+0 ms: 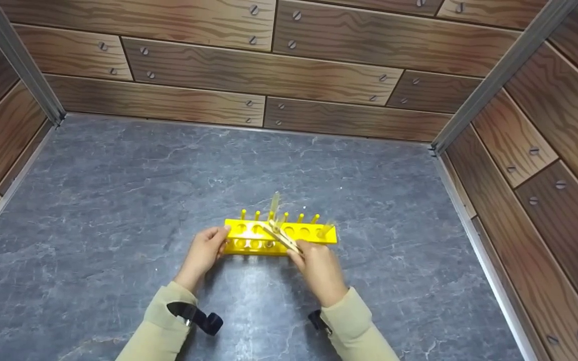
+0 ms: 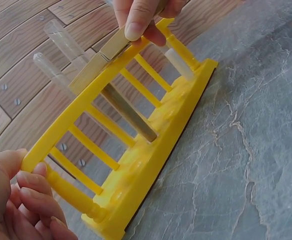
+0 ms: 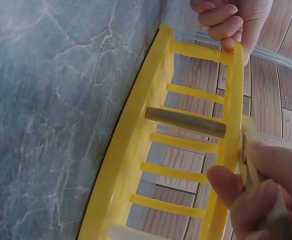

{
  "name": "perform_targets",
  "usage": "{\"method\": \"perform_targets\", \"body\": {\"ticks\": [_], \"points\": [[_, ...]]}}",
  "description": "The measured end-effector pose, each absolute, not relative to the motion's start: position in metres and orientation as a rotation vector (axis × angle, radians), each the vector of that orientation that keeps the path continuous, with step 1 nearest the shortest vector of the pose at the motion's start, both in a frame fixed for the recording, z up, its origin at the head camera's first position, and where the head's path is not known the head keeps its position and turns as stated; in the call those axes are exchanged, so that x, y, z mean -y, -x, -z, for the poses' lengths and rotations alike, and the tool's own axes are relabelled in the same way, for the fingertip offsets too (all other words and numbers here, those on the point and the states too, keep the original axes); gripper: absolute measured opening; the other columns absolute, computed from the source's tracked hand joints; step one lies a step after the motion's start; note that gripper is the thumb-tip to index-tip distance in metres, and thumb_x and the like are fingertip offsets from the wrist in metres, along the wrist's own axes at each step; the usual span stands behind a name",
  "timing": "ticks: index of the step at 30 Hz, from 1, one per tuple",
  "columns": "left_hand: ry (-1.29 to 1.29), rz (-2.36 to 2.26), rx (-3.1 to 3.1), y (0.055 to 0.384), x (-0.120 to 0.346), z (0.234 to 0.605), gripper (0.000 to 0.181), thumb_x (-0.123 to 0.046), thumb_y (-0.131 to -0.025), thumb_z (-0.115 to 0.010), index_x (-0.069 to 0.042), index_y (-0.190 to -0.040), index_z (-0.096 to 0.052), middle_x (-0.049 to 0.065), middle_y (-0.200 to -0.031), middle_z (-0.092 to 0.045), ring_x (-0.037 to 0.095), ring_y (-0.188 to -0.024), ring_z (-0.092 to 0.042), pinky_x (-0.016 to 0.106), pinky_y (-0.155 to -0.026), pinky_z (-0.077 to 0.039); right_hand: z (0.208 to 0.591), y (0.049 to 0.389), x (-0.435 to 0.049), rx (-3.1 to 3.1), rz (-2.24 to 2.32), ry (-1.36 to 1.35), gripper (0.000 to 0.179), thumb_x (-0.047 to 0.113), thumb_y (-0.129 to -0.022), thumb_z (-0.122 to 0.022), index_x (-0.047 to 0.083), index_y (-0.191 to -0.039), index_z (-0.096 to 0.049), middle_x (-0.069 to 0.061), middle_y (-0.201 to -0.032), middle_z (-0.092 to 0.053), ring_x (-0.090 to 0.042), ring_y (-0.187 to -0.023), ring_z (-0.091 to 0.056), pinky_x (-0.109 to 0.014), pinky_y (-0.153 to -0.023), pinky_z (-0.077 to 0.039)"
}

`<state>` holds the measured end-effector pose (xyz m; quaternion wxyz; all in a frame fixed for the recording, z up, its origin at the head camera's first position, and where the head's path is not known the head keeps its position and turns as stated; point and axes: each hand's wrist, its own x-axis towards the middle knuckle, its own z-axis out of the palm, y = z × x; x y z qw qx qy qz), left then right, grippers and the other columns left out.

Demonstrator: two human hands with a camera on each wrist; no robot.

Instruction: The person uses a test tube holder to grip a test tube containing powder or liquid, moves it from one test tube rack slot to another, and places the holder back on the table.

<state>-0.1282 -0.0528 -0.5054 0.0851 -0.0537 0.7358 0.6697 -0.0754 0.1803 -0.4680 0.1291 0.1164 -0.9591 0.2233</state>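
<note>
A yellow test tube rack (image 1: 280,231) stands on the grey marbled surface. My left hand (image 1: 207,253) pinches the left end of its top bar between thumb and fingers. With my right hand (image 1: 317,268) I grip a wooden test tube clamp (image 2: 97,64), angled across the top bar. Its front end overlaps the upper part of a test tube near the rack's middle. One tube (image 3: 186,122) holds brownish liquid below the bar. Clear tube tops (image 2: 66,40) rise above the rack, and a whitish tube (image 2: 180,64) stands near its right end.
Wood-patterned panels (image 1: 264,65) enclose the marbled work surface (image 1: 168,170) at the back and both sides. Metal corner posts (image 1: 499,75) stand where the panels meet. A row of yellow pegs (image 1: 301,217) runs along the rack's far side.
</note>
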Motion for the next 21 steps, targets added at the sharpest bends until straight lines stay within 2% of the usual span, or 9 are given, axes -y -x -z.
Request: {"method": "perform_targets", "body": {"ticks": [13, 21], "points": [[0.184, -2.004, -2.188, 0.1270, 0.0516, 0.5050, 0.035, -0.023, -0.096, -0.053, 0.003, -0.073, -0.052, -0.001, -0.053, -0.040, 0.011, -0.046, -0.035, 0.022, -0.046, -0.030, 0.4673, 0.0730, -0.1795, 2.777, -0.609, -0.334, 0.019, 0.023, -0.089, -0.065, 0.011, -0.075, -0.059, 0.005, -0.057, -0.048, -0.006, -0.047, -0.039, -0.020, -0.041, -0.035], [0.157, -2.013, -2.187, 0.1272, 0.0527, 0.5035, 0.037, -0.025, -0.096, -0.053, -0.002, -0.068, -0.050, 0.000, -0.053, -0.040, 0.011, -0.046, -0.035, 0.023, -0.047, -0.031, 0.4635, 0.0731, -0.1795, 2.754, -0.610, -0.359, 0.019, 0.021, -0.088, -0.066, 0.010, -0.074, -0.058, 0.005, -0.056, -0.047, -0.007, -0.046, -0.038, -0.019, -0.041, -0.035]]}}
